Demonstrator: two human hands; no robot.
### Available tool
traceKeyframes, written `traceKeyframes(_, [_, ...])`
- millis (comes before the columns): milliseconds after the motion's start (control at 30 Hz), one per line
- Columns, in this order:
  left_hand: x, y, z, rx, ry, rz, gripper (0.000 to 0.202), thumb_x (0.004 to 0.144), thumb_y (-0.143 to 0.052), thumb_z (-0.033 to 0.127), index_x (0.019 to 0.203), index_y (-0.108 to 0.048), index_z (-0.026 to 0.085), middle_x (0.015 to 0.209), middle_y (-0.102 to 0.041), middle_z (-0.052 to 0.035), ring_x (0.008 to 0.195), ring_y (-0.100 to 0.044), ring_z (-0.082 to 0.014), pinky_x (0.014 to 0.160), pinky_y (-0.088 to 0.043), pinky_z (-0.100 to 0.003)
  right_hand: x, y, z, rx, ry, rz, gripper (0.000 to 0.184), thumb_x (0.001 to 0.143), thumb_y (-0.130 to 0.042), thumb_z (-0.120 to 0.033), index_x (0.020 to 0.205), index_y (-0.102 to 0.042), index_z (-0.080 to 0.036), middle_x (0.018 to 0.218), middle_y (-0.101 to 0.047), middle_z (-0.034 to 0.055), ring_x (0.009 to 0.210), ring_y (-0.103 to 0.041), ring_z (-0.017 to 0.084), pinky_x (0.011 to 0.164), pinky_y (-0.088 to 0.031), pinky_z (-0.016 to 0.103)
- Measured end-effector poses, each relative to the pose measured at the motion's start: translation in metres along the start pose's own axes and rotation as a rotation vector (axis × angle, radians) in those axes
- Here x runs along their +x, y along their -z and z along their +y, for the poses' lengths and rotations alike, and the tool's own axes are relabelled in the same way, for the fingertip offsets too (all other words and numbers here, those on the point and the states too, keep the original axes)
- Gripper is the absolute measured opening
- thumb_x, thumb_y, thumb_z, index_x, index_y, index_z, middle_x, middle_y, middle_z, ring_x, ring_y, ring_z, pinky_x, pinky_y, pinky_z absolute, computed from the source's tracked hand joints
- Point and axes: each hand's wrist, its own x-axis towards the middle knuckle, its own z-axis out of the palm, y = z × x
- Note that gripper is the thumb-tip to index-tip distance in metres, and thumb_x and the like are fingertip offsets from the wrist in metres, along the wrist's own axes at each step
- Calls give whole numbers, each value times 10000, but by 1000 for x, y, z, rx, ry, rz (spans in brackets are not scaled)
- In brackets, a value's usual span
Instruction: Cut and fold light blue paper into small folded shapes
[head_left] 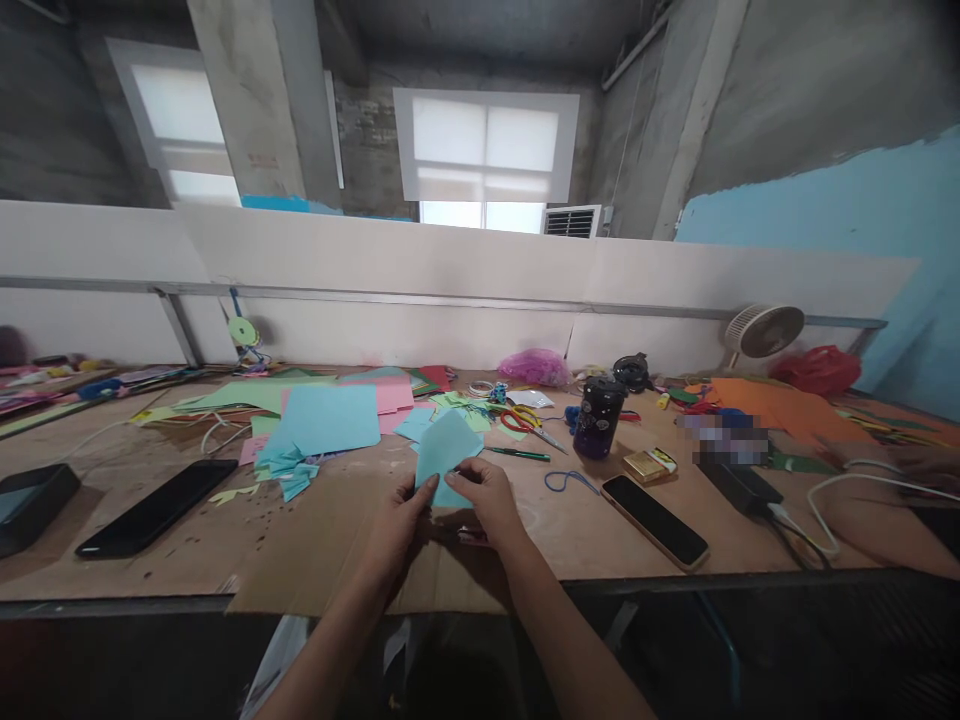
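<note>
Between my two hands is a piece of light blue paper (448, 445), held up at a tilt over the cardboard sheet (315, 550). My left hand (401, 510) pinches its lower left edge between thumb and fingers. On the lower right side, my right hand (484, 495) grips the same paper, thumb on the front. Under the hands lies a small pinkish object, mostly hidden. A green pen (519, 454) and scissors (534, 425) with orange handles rest just beyond my right hand. Crumpled blue paper (289, 465) sits to the left.
Two phones lie on the table, one at left (157, 508) and one at right (655, 520). A dark tumbler (598, 418) stands behind a gold box (649, 464). Stacked coloured paper (330, 415) covers the back left. At far right, another person's arm (877, 500) rests near a white cable.
</note>
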Motion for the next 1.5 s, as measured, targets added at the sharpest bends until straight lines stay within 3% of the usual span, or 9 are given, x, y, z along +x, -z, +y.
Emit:
traceKeyframes(733, [6,7,-13,-34,13,9,447,704,-710,514,969,-625,164,536,-521,72,330,-445,-81,320,-355,-192,5,3,14,-96,-5,24,212,648,-730,-359,639,-650,-163,576,-586,-25,561,-514,131,535,-392,236])
traceKeyframes(1000, [2,1,-4,-76,-14,22,501,583,-778,510,897,-698,128,635,-651,-13,474,-529,-119,453,-416,-223,6,3,15,-86,-13,25,206,638,-726,-357,631,-643,-168,573,-577,-27,553,-510,131,535,-405,238])
traceKeyframes(1200, [3,1,-6,-32,-30,14,454,597,-773,494,865,-707,133,704,-682,-29,543,-530,-128,513,-416,-234,5,4,11,-122,-1,48,206,649,-720,-353,634,-646,-161,569,-567,-27,563,-497,127,538,-392,232])
traceKeyframes(1333, [4,2,-5,18,-31,81,460,600,-769,494,875,-711,130,644,-641,-5,532,-500,-119,512,-409,-233,1,2,2,-82,-2,36,220,665,-708,-370,683,-656,-157,603,-589,-18,567,-517,125,542,-410,229])
traceKeyframes(1500, [4,3,-3,12,0,184,495,593,-765,514,911,-699,140,572,-573,31,489,-489,-112,463,-398,-222,-4,0,-3,-86,-119,-46,279,675,-706,-428,658,-619,-164,559,-604,-8,474,-496,107,449,-366,206])
